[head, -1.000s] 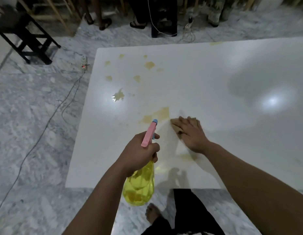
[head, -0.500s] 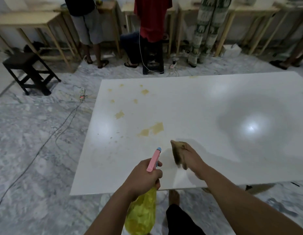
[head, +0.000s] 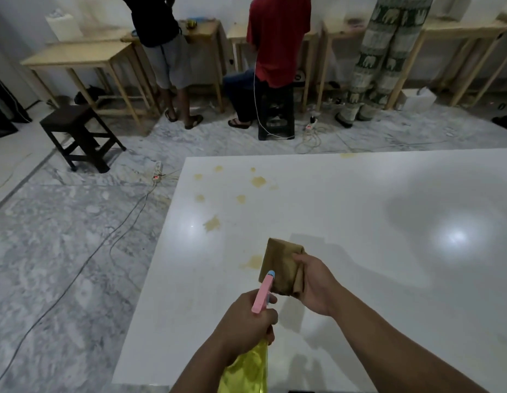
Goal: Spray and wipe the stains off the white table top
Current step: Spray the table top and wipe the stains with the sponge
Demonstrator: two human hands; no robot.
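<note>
My left hand grips a yellow spray bottle by its neck; the pink nozzle points away from me over the white table top. My right hand holds a folded tan cloth lifted above the table, just beyond the nozzle. A yellowish stain shows at the cloth's left edge, partly hidden by it. Several more stains dot the table's far left part, one larger nearer to me.
Grey marble floor surrounds the table. A dark stool stands at the far left, with a power strip and cables trailing across the floor. Three people stand or sit at wooden benches along the far wall.
My right hand lifted the cloth off the table and now holds it up, unfolded wider. The view tilted upward, so the far wall and people came into sight.
</note>
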